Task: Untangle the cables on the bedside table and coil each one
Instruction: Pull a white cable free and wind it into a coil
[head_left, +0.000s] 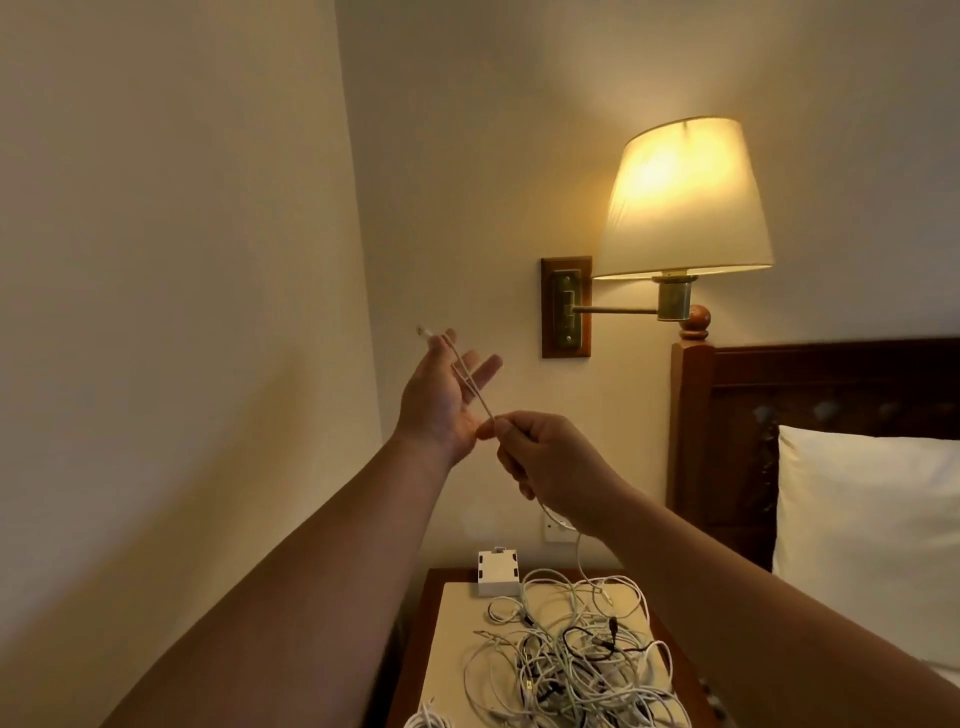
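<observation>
The tangle of cables (571, 649) lies on the bench (457, 634) at 6 o'clock in the view, with a white box (498, 574) at its 11 o'clock. Above, the right hand (545, 467) has its grip clenched on the white cable (470, 384). The slack drops from this hand to the tangle. At its 10 o'clock, the left hand (441, 400) is released, fingers straight. The cable lies across the palm, with the connector (423, 331) projecting beyond. To coil well, use the left palm as a former, feed even loops, and draw slack slowly.
</observation>
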